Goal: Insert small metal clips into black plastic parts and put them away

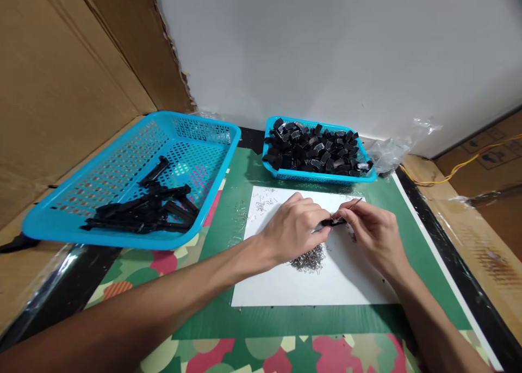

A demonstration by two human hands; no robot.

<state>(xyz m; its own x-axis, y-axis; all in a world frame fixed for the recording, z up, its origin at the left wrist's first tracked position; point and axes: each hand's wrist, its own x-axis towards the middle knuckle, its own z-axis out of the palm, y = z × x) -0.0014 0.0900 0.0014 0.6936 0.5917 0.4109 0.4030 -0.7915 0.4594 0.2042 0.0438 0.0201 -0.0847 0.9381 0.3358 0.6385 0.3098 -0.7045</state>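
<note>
Pale wall backing green bench | left hand pinching black part over white sheet, apparently steadying it | right hand pinching thin stick at its right end | metal bits lying near side, far basket sitting presumably within reach

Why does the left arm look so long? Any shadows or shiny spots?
In the head view, the left forearm looks stretched toward the corner, perhaps from a wide lens; in the head view, a soft shadow lies on the white sheet below the right hand, light glints off the clear film at left, and the black piece in the left hand is too dark to see clearly.
</note>
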